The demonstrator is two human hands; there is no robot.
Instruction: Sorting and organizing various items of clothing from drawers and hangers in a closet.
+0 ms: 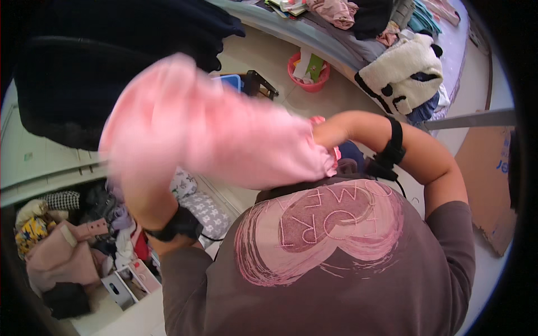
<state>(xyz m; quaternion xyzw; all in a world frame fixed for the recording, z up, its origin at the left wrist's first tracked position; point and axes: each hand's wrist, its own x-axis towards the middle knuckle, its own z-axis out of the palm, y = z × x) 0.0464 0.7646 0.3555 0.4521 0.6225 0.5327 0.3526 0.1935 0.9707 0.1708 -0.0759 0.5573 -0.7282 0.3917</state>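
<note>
A pink cloth garment [241, 140] with a gathered, frilled edge is stretched across in front of my chest, smeared by motion. My right hand [330, 133] reaches into the garment at its frilled end, and the fingers are hidden inside the cloth. From the lower left my left forearm [148, 201] rises to the garment's other end. The left hand itself is covered by pink fabric and blur, so its fingers do not show.
Dark clothes [112, 73] hang at the upper left. Below them lies an open space of piled clothes [67, 252] with a small white box [120, 288]. A pink bin [310, 85] stands on the floor by the bed [314, 31], where a panda-faced cloth [406, 73] lies. Cardboard [485, 179] leans at right.
</note>
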